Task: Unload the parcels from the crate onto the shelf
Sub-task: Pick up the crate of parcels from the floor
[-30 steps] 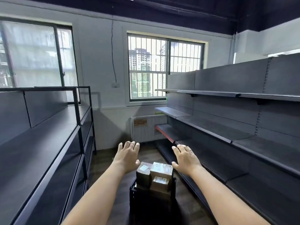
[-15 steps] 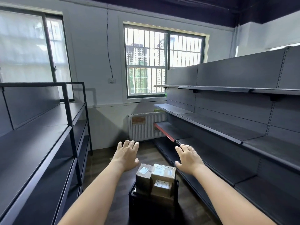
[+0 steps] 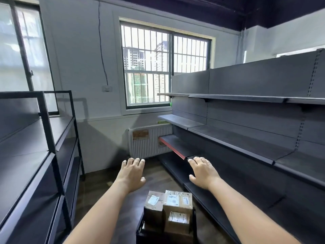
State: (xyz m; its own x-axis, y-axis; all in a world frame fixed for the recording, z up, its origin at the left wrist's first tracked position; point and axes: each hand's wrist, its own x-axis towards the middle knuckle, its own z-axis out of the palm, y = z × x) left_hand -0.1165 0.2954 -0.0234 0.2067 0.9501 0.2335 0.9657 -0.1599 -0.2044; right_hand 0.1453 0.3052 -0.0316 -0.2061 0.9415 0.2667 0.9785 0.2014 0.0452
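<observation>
A black crate [image 3: 140, 231] stands on the floor at the bottom centre. Several brown cardboard parcels [image 3: 177, 202] with white labels are stacked in it. My left hand [image 3: 131, 173] is stretched out palm down, fingers straight, above and beyond the crate's left side. My right hand [image 3: 202, 171] is held the same way to the right of the parcels, in front of the grey wall shelf [image 3: 237, 140]. Both hands hold nothing and touch nothing.
A black metal rack [image 3: 44, 138] with bare shelves runs along the left. The grey shelf unit on the right has several bare levels, one with a red edge [image 3: 171, 148]. A white radiator [image 3: 149, 141] stands under the barred window. Dark wooden floor lies between.
The view has tilted up and shifted, so the crate now sits lower in the frame. Both hands stay outstretched and open, now higher above the parcels.
</observation>
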